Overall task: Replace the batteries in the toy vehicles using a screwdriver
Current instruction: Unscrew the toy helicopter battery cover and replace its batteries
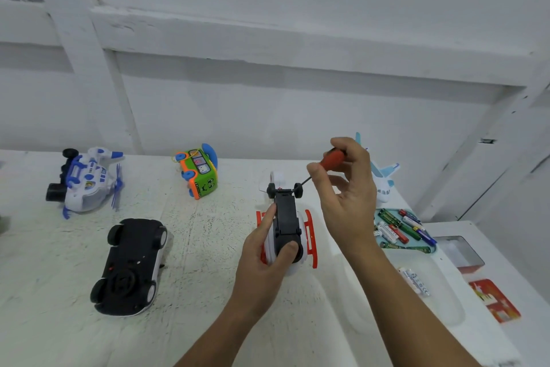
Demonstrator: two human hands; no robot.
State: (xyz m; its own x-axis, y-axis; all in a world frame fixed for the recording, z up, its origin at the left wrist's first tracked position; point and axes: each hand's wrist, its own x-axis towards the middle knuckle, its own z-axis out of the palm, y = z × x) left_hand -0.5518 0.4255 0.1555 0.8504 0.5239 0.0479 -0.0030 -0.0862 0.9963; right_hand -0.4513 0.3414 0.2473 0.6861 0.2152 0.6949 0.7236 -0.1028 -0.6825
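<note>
Bare workrm: white table [208, 247], plain wall [297, 113]

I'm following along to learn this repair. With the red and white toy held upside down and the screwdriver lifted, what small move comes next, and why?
Probably lower the screwdriver tip onto the screw in the toy's black underside: the right hand holds it raised, the tip beside a wheel, while the left hand steadies the toy.
</note>
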